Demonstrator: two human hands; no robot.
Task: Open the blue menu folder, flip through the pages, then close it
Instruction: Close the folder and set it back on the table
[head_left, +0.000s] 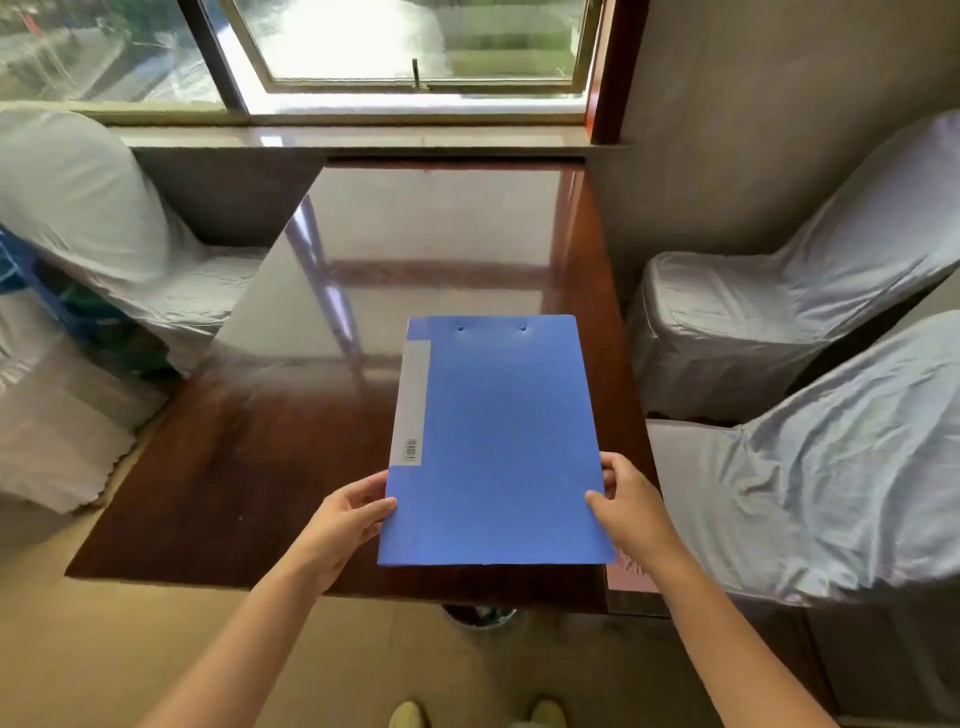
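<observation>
The blue menu folder (498, 441) is closed, with a grey label strip and a barcode along its left side and two rivets near its far edge. It hovers over the near right part of the glossy brown table (260, 467). My left hand (348, 519) pinches its lower left edge, thumb on top. My right hand (628, 509) grips the lower right edge the same way. What is inside the folder is hidden.
Chairs in silvery covers stand on the right (779, 322) (831, 493) and one on the left (104, 234). A window (415, 47) and its sill lie beyond the table. A bin (480, 616) sits under the near table edge. My shoes (478, 714) show below.
</observation>
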